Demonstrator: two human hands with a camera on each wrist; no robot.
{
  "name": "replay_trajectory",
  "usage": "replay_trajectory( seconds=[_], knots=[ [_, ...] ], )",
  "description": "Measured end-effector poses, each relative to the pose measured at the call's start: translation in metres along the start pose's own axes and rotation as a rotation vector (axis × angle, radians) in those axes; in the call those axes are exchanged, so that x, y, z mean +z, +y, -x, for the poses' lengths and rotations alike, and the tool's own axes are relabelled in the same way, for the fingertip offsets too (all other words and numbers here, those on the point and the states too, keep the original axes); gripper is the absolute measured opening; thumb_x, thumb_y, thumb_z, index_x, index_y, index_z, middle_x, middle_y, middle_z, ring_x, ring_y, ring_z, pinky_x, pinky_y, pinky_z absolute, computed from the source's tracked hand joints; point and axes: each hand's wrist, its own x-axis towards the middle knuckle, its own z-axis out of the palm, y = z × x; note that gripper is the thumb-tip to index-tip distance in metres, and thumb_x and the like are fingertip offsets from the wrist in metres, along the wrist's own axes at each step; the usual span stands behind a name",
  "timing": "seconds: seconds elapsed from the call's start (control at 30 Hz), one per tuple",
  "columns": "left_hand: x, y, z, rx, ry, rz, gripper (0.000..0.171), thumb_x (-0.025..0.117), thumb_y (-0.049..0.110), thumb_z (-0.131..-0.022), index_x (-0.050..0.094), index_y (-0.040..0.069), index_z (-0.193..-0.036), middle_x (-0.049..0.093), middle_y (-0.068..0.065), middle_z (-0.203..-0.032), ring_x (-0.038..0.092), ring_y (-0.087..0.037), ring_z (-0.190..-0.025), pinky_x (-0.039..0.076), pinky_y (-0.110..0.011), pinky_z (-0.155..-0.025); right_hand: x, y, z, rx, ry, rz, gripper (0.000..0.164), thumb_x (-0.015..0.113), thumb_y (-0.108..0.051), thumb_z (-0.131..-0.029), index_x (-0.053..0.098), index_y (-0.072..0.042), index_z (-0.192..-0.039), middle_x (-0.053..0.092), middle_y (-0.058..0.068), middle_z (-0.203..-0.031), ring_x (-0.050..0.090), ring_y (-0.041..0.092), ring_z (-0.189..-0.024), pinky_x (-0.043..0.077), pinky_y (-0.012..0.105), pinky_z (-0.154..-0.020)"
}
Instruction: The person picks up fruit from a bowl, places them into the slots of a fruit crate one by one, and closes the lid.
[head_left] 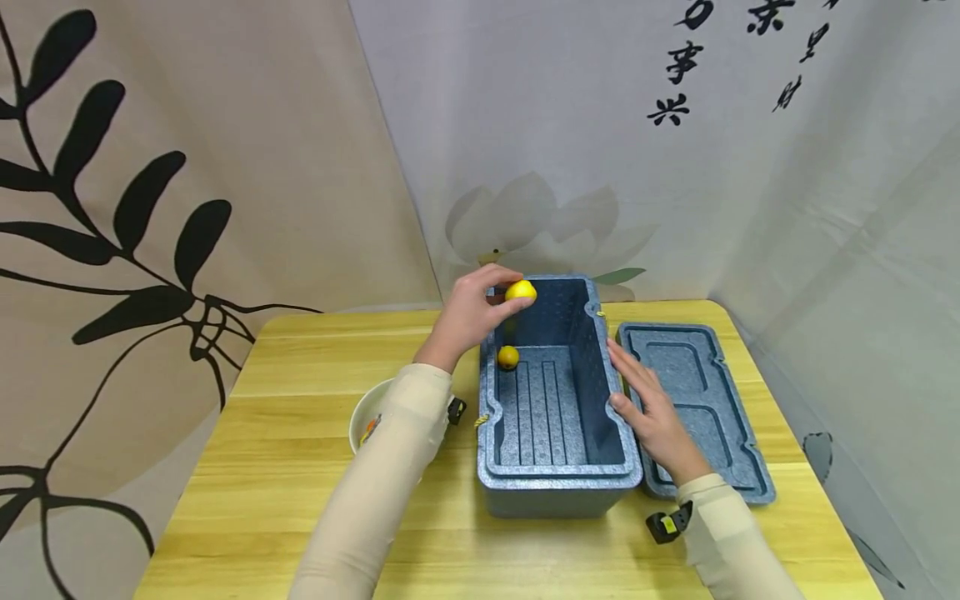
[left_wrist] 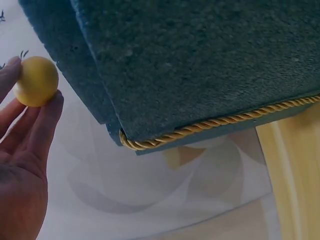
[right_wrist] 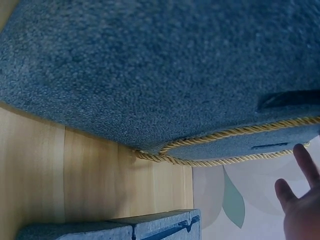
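Observation:
My left hand [head_left: 480,310] pinches a yellow lemon-like fruit [head_left: 521,290] between thumb and fingertips, above the far left part of a blue-grey foam box [head_left: 558,477]. In the left wrist view the same yellow fruit [left_wrist: 37,81] sits at the fingertips, beside the box wall [left_wrist: 200,60]. Inside the box, an orange-yellow round fruit [head_left: 508,357] lies on the ribbed floor near the left wall. My right hand [head_left: 651,408] rests against the box's right rim with its fingers extended. The box stands without its lid.
The box's lid [head_left: 693,400] lies on the wooden table [head_left: 300,433] to the right. A white bowl [head_left: 364,410] with colourful items stands left of the box, partly hidden by my left forearm. Gold rope [right_wrist: 225,134] runs along the box's side. A printed cloth [head_left: 300,150] hangs behind.

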Motion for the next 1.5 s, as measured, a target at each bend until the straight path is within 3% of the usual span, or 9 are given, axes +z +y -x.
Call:
replay_trajectory(
  seconds=[0.27,0.37,0.5,0.63,0.8,1.07,1.3,1.5],
  knots=[
    [0.010,0.003,-0.012,-0.021,-0.091,-0.083,0.036,0.073,0.024,-0.090,0.068,0.005,-0.120,0.062,-0.003,-0.114,0.059,-0.016,-0.103,0.052,-0.024,-0.090,-0.002,0.003,0.000,0.006,0.002,-0.007,0.055,0.053,-0.002,-0.099,0.033,0.001,-0.151,0.026,0.013,-0.157,0.019,0.025,-0.145,0.002,0.063,-0.114],
    [0.013,0.002,-0.015,-0.005,-0.106,-0.110,0.036,0.073,0.024,-0.091,0.068,0.004,-0.121,0.063,-0.004,-0.115,0.059,-0.017,-0.104,0.052,-0.027,-0.092,-0.002,0.004,0.000,0.008,0.004,-0.010,0.056,0.053,-0.002,-0.099,0.034,0.000,-0.151,0.026,0.014,-0.157,0.019,0.020,-0.145,0.001,0.062,-0.114],
    [0.016,0.002,-0.016,0.009,-0.113,-0.157,0.038,0.072,0.024,-0.091,0.067,0.005,-0.124,0.062,-0.004,-0.120,0.058,-0.018,-0.108,0.050,-0.024,-0.092,0.001,0.024,0.002,0.009,0.010,-0.008,0.057,0.054,-0.002,-0.098,0.034,-0.001,-0.151,0.026,0.013,-0.158,0.017,0.012,-0.145,0.000,0.062,-0.114],
    [0.019,0.001,-0.015,0.006,-0.113,-0.190,0.043,0.071,0.024,-0.092,0.062,0.006,-0.130,0.058,-0.005,-0.131,0.054,-0.019,-0.118,0.046,-0.026,-0.099,0.005,0.045,0.004,-0.001,0.012,-0.002,0.059,0.056,-0.005,-0.098,0.034,-0.009,-0.153,0.025,0.006,-0.159,0.017,0.014,-0.145,0.000,0.061,-0.114],
    [0.020,-0.002,-0.013,-0.009,-0.117,-0.215,0.047,0.070,0.024,-0.094,0.058,0.007,-0.136,0.052,-0.005,-0.139,0.047,-0.021,-0.129,0.038,-0.032,-0.108,0.005,0.047,0.004,-0.014,0.010,-0.007,0.059,0.056,-0.012,-0.100,0.033,-0.015,-0.154,0.025,0.001,-0.160,0.018,0.018,-0.146,-0.001,0.062,-0.114],
    [0.017,-0.007,-0.007,-0.036,-0.109,-0.170,0.045,0.070,0.021,-0.094,0.059,0.005,-0.134,0.054,-0.006,-0.137,0.048,-0.023,-0.127,0.040,-0.037,-0.107,0.004,0.047,0.002,-0.046,0.024,-0.008,0.056,0.054,-0.016,-0.102,0.034,-0.014,-0.154,0.026,0.003,-0.160,0.020,0.030,-0.145,0.004,0.057,-0.115],
    [0.011,-0.011,0.005,-0.056,-0.086,-0.138,0.045,0.070,0.024,-0.094,0.060,0.005,-0.133,0.055,-0.005,-0.136,0.051,-0.024,-0.123,0.046,-0.038,-0.102,0.005,0.047,0.002,-0.046,0.027,0.000,0.056,0.054,-0.016,-0.102,0.034,-0.013,-0.154,0.026,0.002,-0.159,0.021,0.031,-0.145,0.007,0.055,-0.116],
    [0.009,-0.014,0.015,-0.040,-0.028,-0.069,0.042,0.071,0.023,-0.093,0.062,0.006,-0.131,0.058,-0.006,-0.131,0.056,-0.027,-0.117,0.047,-0.036,-0.100,0.004,0.047,0.003,-0.037,0.026,-0.001,0.057,0.055,-0.014,-0.101,0.035,-0.016,-0.154,0.027,0.001,-0.159,0.021,0.036,-0.144,0.007,0.057,-0.115]
  ],
)
